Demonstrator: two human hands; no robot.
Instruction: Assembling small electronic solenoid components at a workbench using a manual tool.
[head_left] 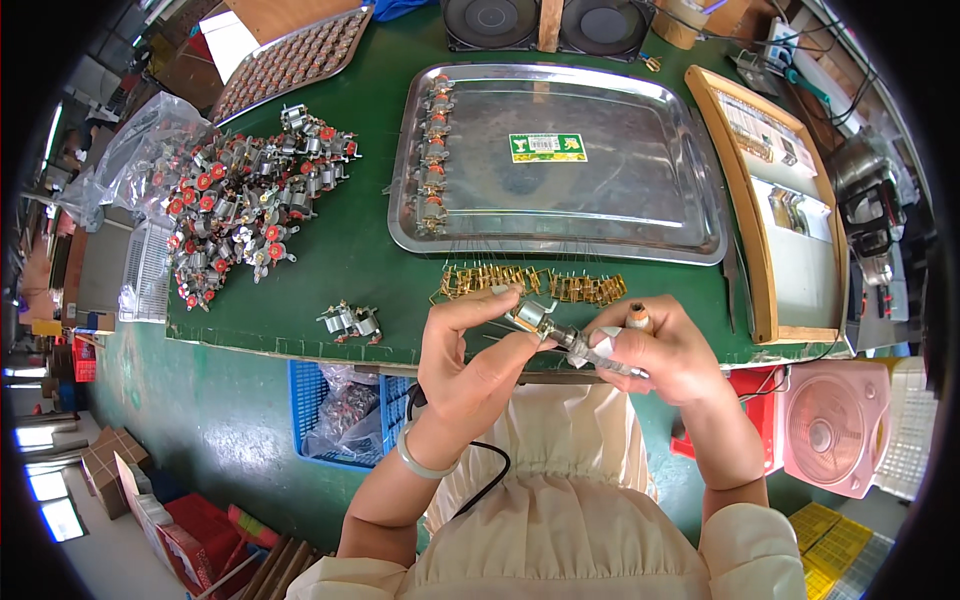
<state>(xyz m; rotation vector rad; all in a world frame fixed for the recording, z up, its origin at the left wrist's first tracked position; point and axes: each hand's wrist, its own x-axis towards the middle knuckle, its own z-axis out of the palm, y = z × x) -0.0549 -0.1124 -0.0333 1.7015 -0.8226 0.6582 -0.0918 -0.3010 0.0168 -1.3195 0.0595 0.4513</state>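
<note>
My left hand (470,355) is closed, pinching a small silver cylindrical metal part (533,316) with a brass-coloured edge between thumb and fingertips. In my right hand (665,350) is a slim tool (590,352) with a metal front and a clear shaft, its end meeting the silver part. A rounded orange-brown end (638,318) pokes up between the right thumb and fingers; whether it belongs to the same tool, I cannot tell. White tape wraps the right thumb. Just beyond both hands lies a row of brass-coloured brackets (585,288) with thin wires.
A metal tray (600,215) holds a column of metal parts along its left side. Left of it sits a heap of red-disc parts (240,205), with a few loose parts (350,322) nearer. A wood-framed box (762,300) stands right, two black fans (490,20) behind.
</note>
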